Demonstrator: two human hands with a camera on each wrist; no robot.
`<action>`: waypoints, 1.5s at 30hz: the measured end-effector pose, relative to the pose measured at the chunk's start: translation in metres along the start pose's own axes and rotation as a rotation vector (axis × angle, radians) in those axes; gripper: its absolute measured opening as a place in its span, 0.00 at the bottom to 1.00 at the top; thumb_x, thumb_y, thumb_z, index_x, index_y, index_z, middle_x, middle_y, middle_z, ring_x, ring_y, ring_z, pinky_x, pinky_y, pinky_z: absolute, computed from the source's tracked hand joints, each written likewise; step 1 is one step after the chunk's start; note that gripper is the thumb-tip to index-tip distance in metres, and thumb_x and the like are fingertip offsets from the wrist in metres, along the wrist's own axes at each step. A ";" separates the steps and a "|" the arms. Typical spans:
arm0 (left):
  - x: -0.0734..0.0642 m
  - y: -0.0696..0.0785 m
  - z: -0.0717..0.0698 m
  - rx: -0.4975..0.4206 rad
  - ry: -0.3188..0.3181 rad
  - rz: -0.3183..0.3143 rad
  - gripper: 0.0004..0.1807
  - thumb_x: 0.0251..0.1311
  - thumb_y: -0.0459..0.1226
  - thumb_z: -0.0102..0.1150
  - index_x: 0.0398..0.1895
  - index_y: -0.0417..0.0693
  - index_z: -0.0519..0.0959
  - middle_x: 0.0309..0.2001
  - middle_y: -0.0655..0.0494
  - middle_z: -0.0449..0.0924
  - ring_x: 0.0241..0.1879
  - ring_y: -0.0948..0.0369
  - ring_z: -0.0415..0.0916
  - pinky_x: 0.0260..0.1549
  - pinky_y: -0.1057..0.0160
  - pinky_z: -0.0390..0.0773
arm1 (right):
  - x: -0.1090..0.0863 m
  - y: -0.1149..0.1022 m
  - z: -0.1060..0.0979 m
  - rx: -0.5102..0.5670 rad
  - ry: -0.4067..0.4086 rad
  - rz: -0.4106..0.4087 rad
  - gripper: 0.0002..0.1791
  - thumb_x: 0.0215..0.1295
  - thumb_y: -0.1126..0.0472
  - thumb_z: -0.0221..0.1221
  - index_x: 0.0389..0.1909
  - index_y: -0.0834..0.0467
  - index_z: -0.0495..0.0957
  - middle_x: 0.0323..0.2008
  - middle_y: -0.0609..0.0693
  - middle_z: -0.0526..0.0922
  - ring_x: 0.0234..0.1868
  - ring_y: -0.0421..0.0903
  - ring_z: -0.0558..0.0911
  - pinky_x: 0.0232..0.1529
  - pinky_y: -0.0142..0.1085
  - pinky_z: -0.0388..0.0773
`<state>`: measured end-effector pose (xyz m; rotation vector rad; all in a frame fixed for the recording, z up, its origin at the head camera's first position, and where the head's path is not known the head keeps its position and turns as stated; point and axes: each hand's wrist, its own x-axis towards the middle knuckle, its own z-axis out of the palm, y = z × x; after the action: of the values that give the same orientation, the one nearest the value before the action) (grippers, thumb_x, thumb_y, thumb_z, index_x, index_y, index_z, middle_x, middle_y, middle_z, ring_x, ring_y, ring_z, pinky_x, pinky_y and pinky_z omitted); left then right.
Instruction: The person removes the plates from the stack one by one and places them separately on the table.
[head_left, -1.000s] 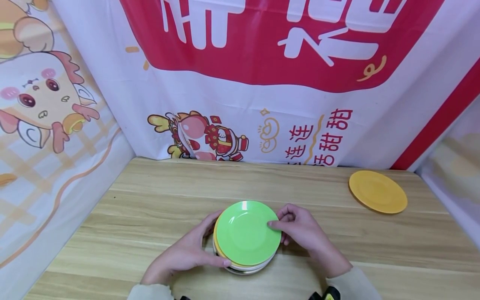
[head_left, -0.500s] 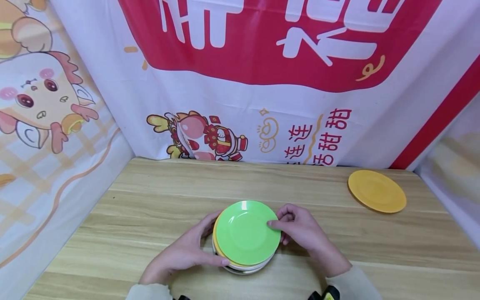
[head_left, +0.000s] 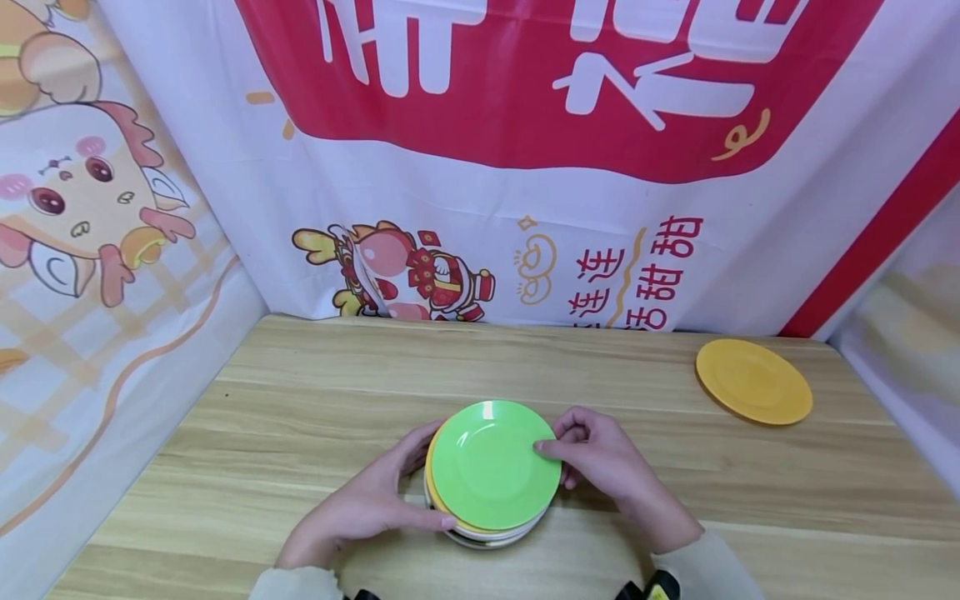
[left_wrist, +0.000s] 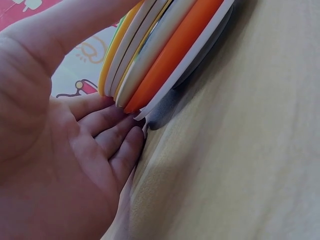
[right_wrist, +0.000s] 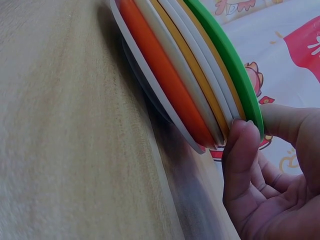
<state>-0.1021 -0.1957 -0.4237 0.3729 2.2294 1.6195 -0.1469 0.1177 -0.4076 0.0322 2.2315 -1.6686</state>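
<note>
Green plate (head_left: 495,471) is pinched at three o'clock by the right hand (head_left: 600,462); with the left hand (head_left: 381,496) spread wide at nine, the stack (left_wrist: 155,60) is best steadied lightly.

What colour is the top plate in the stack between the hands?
Plain light green: the round, glossy top plate shows best in the head view.

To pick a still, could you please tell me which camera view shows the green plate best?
The head view does: the green plate shows nearly its whole upper face, the right hand covering some rim. The right wrist view shows its edge; the left wrist view only a thin sliver.
</note>
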 end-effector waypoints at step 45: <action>0.000 0.002 0.003 -0.032 0.003 -0.060 0.66 0.42 0.41 0.90 0.84 0.69 0.57 0.83 0.65 0.61 0.85 0.53 0.53 0.85 0.35 0.42 | 0.001 0.001 -0.006 0.013 -0.033 -0.021 0.15 0.68 0.58 0.72 0.47 0.63 0.81 0.29 0.50 0.82 0.26 0.44 0.80 0.27 0.33 0.83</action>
<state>-0.1011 -0.1922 -0.4230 0.2923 2.1928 1.6229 -0.1492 0.1234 -0.4074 -0.0157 2.2041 -1.6829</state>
